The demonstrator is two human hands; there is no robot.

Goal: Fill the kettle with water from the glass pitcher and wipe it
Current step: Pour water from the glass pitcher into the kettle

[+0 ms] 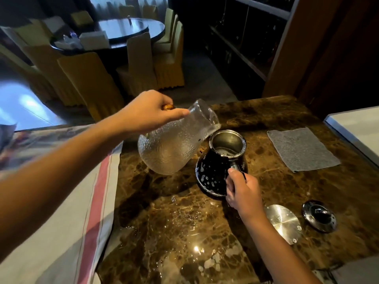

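Observation:
My left hand grips the wooden handle of a textured glass pitcher, tilted so its spout sits at the rim of the kettle. The black kettle stands open on the brown marble counter, its steel inside visible and water drops on its side. My right hand holds the kettle's handle at the near side. A grey cloth lies flat to the right of the kettle. The kettle's black lid lies apart at the right.
A round steel base plate sits beside the lid. Water is spilled on the counter near me. A white cloth with a red stripe covers the surface at the left. A dining table with covered chairs stands beyond.

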